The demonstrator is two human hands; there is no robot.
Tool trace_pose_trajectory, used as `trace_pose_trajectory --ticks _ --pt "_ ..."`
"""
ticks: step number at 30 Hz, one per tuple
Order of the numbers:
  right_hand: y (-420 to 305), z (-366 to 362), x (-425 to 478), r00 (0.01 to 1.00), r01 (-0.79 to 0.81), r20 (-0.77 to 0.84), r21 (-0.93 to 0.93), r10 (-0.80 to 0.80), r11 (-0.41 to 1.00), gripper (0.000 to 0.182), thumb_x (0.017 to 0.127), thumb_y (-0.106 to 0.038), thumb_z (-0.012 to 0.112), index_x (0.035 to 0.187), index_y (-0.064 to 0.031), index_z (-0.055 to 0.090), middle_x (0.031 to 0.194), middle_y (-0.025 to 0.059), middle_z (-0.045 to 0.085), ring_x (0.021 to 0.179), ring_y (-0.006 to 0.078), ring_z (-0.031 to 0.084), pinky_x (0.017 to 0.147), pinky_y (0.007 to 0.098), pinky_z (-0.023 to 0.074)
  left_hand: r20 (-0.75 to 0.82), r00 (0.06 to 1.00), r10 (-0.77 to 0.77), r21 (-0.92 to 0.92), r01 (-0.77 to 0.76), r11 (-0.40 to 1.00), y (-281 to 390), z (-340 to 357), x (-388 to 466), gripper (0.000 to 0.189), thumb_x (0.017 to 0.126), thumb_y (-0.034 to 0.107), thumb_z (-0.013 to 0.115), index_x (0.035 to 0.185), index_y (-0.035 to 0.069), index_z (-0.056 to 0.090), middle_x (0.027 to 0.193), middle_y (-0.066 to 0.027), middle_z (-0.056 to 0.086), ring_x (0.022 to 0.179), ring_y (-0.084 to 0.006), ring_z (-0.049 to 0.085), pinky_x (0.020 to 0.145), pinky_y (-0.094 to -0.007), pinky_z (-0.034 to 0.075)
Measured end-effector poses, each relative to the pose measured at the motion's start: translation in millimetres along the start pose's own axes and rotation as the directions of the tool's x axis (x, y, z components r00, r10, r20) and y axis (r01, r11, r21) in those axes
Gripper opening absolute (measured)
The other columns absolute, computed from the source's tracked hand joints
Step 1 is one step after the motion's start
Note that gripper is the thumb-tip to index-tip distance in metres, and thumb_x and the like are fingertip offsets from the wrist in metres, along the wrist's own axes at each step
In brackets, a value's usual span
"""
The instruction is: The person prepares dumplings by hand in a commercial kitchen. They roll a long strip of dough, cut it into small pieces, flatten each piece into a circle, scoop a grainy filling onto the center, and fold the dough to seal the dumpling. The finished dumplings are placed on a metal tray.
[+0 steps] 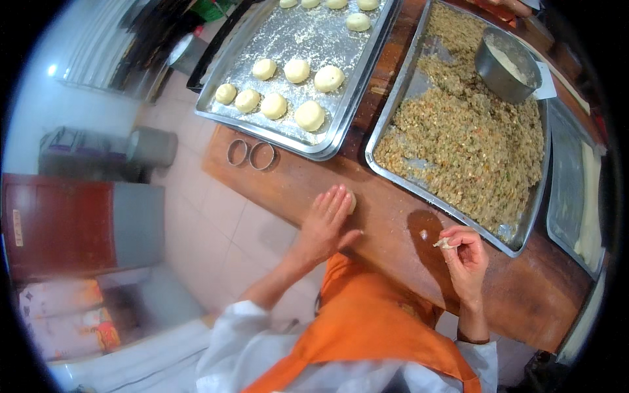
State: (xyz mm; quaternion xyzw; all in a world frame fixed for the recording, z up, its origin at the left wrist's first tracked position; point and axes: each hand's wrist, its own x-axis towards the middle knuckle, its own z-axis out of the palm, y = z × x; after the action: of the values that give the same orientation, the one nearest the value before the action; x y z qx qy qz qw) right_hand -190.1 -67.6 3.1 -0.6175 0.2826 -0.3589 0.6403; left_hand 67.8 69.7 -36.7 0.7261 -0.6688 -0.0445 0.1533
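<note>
My left hand lies over a dough ball on the wooden worktop, palm down, covering most of it. Raised above the worktop at the right, my right hand pinches a small scrap of dough between thumb and fingers. Beyond my left hand, round pale dough balls sit on a floured metal tray. Two metal rings rest on the wood near that tray's front edge. A crumbly chopped filling fills much of a second metal tray, in front of my right hand.
A metal pan holding pale powder stands in the filling, with a white flat piece beside it. Farther right is another metal tray with a pale dough strip. Another person's hand shows at the top right. The worktop's edge faces me.
</note>
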Motion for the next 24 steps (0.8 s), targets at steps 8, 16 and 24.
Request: trace_pose_trajectory --ticks 8,16,24 --pt "-1.1 -1.2 7.5 0.999 -0.023 -0.022 0.078 0.024 0.997 0.017 0.079 0.010 0.055 0.088 -0.0033 0.049 0.098 0.0104 0.054 0.091 0.0156 0.053 0.079 0.0268 0.0441 0.054 0.998 -0.035 0.000 0.035 0.999 12.7 2.1 9.9 0.077 0.078 0.047 0.059 0.134 0.002 0.030 0.140 -0.0186 0.026 0.130 -0.0366 0.023 0.105 -0.0465 0.020" --pt "-10.0 14.6 9.6 0.994 0.078 0.078 0.054 -0.082 0.995 0.017 0.079 0.008 0.056 0.089 -0.0029 0.049 0.099 0.0101 0.055 0.088 0.0142 0.054 0.078 0.0260 0.0450 0.010 0.996 -0.089 -0.312 0.088 0.946 -10.1 -7.4 19.7 0.055 0.081 0.028 0.059 0.127 0.005 0.040 0.134 -0.0191 0.035 0.123 -0.0362 0.034 0.100 -0.0466 0.028" --pt "5.3 16.8 9.9 0.994 -0.104 -0.010 0.159 0.107 0.982 0.014 0.080 0.008 0.055 0.088 -0.0018 0.048 0.098 0.0120 0.055 0.085 0.0136 0.055 0.074 0.0258 0.0466 -0.090 0.991 -0.104 -0.513 0.043 0.857 22.7 8.6 12.2 0.042 0.072 0.020 0.070 0.109 0.011 0.052 0.099 -0.0112 0.058 0.089 -0.0293 0.055 0.078 -0.0382 0.043"
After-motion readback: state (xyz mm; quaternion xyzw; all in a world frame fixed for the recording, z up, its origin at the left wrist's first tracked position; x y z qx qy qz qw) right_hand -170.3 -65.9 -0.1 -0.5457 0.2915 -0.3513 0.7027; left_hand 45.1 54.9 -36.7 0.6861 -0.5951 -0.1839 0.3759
